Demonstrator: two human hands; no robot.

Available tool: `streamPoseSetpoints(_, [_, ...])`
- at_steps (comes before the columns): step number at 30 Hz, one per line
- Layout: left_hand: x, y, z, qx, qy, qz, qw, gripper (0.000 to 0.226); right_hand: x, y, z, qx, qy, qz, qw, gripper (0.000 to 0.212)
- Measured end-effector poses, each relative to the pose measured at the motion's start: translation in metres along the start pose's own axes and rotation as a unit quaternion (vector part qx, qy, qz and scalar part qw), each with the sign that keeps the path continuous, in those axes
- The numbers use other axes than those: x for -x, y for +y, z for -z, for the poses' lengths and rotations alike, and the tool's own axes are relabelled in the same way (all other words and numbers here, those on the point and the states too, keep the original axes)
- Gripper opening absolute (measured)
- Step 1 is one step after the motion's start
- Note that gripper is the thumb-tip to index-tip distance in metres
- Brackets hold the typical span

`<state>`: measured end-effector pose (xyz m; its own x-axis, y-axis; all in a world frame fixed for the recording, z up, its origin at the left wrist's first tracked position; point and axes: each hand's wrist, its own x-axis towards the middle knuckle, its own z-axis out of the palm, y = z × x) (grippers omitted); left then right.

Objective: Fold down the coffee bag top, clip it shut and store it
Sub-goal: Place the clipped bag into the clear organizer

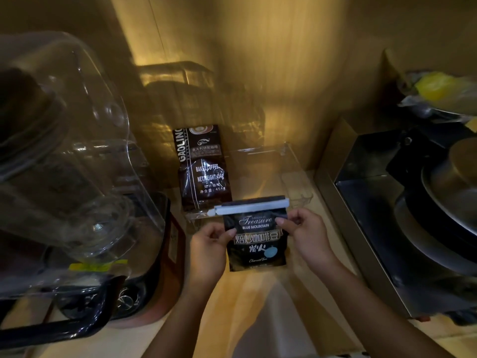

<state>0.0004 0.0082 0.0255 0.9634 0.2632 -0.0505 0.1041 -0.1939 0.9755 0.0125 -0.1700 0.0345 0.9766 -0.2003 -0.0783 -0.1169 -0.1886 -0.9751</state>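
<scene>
A small black coffee bag (258, 248) with "Treasure Blue Mountain" print is held upright over the wooden shelf. Its top is folded down and a long white clip (251, 208) sits across the fold, sticking out past both sides. My left hand (209, 250) pinches the bag's left edge. My right hand (305, 232) pinches its upper right edge just under the clip.
A clear plastic bin (294, 174) stands right behind the bag, with a larger brown coffee bag (204, 169) upright in its left part. A clear blender jar (67, 156) fills the left side. A dark metal appliance (402, 215) stands at the right.
</scene>
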Motion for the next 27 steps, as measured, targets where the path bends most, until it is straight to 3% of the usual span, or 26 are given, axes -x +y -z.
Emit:
streamPoseSetpoints(10, [-0.049, 0.109, -0.008, 0.001, 0.023, -0.153, 0.988, 0.027, -0.044, -0.107, 0.029, -0.026, 0.022, 0.113, 0.993, 0.018])
streamPoseSetpoints(21, [-0.080, 0.068, -0.051, -0.075, 0.065, -0.081, 0.992, 0.015, -0.090, -0.061, 0.023, 0.034, 0.008, 0.055, 0.998, 0.009])
streamPoseSetpoints(22, [-0.079, 0.067, -0.054, -0.086, 0.061, -0.081, 0.991, 0.018, -0.091, -0.056, 0.023, 0.040, 0.002, 0.059, 0.997, 0.012])
streamPoseSetpoints(25, [-0.071, 0.062, -0.066, -0.094, 0.029, -0.075, 0.992, 0.057, -0.092, -0.040, 0.018, 0.120, -0.016, 0.093, 0.988, 0.046])
streamPoseSetpoints(27, [-0.067, 0.061, -0.074, -0.081, 0.045, -0.073, 0.993, 0.064, -0.092, -0.030, 0.012, 0.169, -0.019, 0.125, 0.978, 0.066])
